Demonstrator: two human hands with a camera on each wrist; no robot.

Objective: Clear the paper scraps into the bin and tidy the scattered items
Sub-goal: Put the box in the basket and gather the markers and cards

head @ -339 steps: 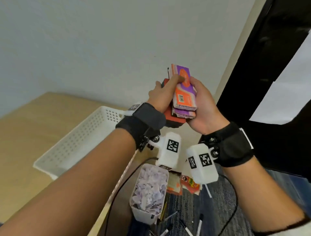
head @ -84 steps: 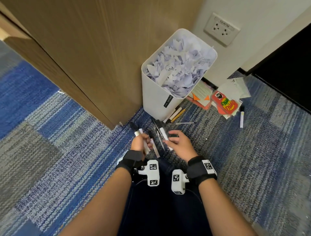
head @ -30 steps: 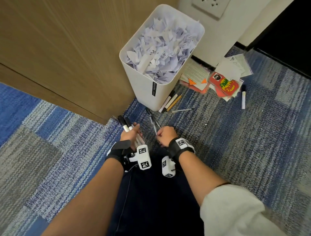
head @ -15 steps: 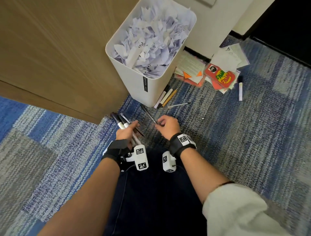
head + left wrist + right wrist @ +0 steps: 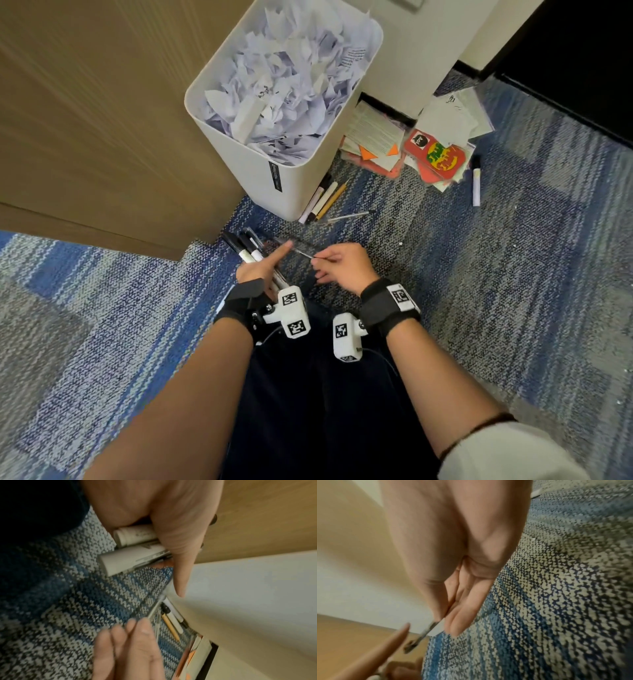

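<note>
On the carpet stands a white bin heaped with paper scraps. My left hand grips a bundle of markers, their white barrels showing in the left wrist view, with its index finger stretched out straight. My right hand pinches a thin pen by one end, the other end pointing at the left hand; the right wrist view shows the pen between thumb and fingers. More pens and a pencil lie against the bin's base. A lone marker lies to the right.
A pile of papers and an orange-red card lies on the carpet behind the bin by the white wall. A wooden panel stands on the left. My dark trouser legs fill the bottom centre.
My right hand has lifted the thin pen off the carpet and brought it toward the left hand. The left hand's index finger has stretched out. The head view has shifted closer.
</note>
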